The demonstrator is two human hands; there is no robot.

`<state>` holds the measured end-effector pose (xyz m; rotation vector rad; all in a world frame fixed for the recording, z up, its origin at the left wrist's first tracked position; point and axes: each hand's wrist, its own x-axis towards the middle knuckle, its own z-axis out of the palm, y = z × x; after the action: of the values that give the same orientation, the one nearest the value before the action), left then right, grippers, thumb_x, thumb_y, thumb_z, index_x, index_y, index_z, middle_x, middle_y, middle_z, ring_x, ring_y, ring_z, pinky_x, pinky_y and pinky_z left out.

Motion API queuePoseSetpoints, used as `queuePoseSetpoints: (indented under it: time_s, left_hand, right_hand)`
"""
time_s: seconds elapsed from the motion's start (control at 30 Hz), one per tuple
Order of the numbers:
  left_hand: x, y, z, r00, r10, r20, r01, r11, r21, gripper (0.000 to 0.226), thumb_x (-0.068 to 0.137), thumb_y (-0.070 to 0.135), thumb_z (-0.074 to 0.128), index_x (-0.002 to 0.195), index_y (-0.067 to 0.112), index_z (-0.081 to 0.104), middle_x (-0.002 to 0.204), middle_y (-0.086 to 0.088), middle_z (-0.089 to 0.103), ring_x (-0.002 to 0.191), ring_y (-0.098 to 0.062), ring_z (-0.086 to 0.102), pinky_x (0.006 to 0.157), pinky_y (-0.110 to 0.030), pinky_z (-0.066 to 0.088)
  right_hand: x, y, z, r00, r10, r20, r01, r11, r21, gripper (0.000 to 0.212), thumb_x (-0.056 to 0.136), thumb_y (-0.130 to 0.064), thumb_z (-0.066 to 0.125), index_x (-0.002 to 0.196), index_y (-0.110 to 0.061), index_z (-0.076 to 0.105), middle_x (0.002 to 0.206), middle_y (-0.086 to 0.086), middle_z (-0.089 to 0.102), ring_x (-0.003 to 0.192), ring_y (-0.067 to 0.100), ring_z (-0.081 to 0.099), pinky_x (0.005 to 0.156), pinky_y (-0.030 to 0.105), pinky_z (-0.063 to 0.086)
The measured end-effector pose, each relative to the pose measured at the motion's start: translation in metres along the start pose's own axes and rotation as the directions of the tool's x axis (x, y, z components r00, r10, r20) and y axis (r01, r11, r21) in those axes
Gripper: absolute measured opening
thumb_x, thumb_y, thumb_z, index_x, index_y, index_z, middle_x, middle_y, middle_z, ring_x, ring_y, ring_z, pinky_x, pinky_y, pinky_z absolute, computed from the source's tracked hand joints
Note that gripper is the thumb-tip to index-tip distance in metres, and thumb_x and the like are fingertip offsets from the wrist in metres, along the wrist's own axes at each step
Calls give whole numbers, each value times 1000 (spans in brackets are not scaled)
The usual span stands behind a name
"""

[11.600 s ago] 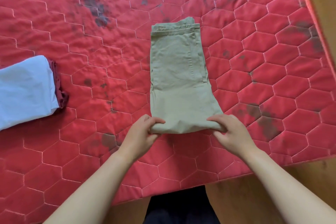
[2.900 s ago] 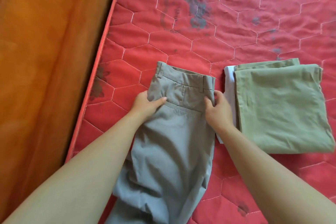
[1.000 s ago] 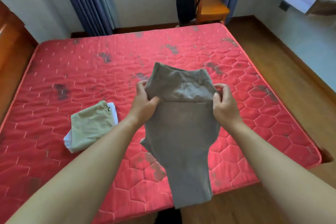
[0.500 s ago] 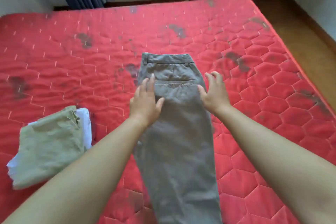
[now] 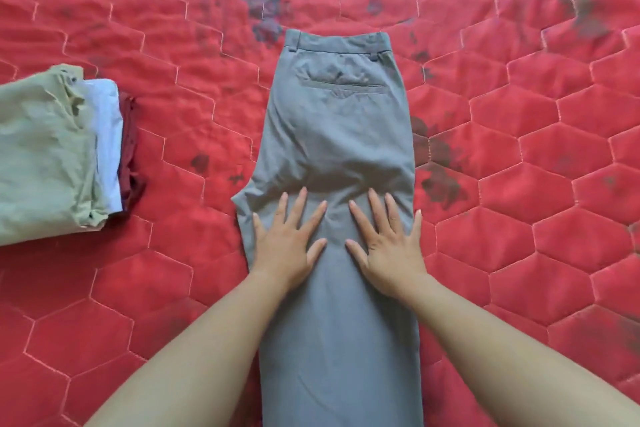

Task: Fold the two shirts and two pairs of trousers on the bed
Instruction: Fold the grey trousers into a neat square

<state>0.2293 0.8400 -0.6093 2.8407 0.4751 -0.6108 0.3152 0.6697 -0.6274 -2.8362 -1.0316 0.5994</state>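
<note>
Grey trousers [image 5: 337,121] lie lengthwise on the red quilted mattress [image 5: 519,149], legs laid one over the other, waistband far from me and a back pocket facing up. My left hand [image 5: 285,239] and my right hand [image 5: 388,241] press flat on the fabric side by side, fingers spread, just below the seat. The lower legs run out of the frame's bottom. At the left edge sits a stack: folded khaki trousers [image 5: 38,156] on top, a white shirt [image 5: 107,142] under them, and a dark red shirt [image 5: 130,149] peeking out beneath.
Dark stains mark the mattress above and to the right of the grey trousers. Red mattress surrounds the trousers on both sides.
The grey trousers have gone from held up in the air to lying flat on the mattress. Both hands have slid down from the pocket area toward me and now press flat.
</note>
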Motion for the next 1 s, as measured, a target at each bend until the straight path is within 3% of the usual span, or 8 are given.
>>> queuePoseSetpoints:
  time_s: [0.13, 0.33, 0.5, 0.67, 0.83, 1.0]
  left_hand:
    - [-1, 3, 0, 1000, -14, -16, 14, 1000, -7, 63, 92, 54, 34, 146, 44, 2, 157, 6, -10, 145, -22, -5, 105, -66, 15]
    - [-51, 13, -9, 993, -117, -28, 113, 988, -109, 53, 90, 35, 48, 139, 24, 31, 146, -2, 29, 128, -26, 35, 95, -45, 39]
    - [-143, 14, 32, 989, -135, -54, 121, 970, -210, 44, 88, 33, 52, 129, 22, 41, 135, -1, 35, 121, -24, 39, 86, -42, 45]
    - [-238, 16, 79, 956, -292, -45, 256, 896, -363, 62, 87, 34, 58, 140, 15, 31, 132, -7, 35, 115, -29, 40, 88, -41, 44]
    - [-295, 28, 112, 971, -238, 10, 200, 792, -578, 80, 88, 29, 60, 148, 13, 10, 133, -10, 45, 121, -28, 43, 97, -36, 38]
    - [-306, 38, 109, 977, -212, -10, 148, 712, -686, 80, 91, 23, 55, 146, 32, -2, 109, -11, 63, 91, -31, 62, 73, -36, 47]
  right_hand:
    - [-1, -1, -2, 999, -14, -30, 14, 1000, 1, 64, 91, -55, 32, 147, -40, 5, 157, -6, -8, 144, 18, -9, 108, 62, -4]
    - [-57, -12, -14, 995, 98, -6, -96, 984, 149, 59, 90, -37, 49, 144, -26, 29, 156, 3, 5, 143, 21, 3, 110, 46, 18]
    - [-150, -31, 13, 976, 220, -2, -214, 952, 217, 57, 88, -34, 56, 139, -19, 37, 151, 7, 16, 139, 26, 14, 103, 45, 30]
    - [-240, -52, 52, 892, 450, -51, -405, 843, 354, 63, 84, -28, 63, 140, -15, 35, 142, 16, 24, 124, 36, 30, 101, 48, 34]
    - [-304, -63, 77, 866, 500, 2, -415, 717, 560, 74, 84, -21, 64, 145, -15, 23, 129, 14, 39, 119, 31, 41, 100, 36, 33]
    - [-316, -57, 66, 899, 432, -71, -276, 685, 674, 69, 86, -7, 57, 145, -22, 24, 145, -5, 38, 132, 14, 36, 106, 23, 26]
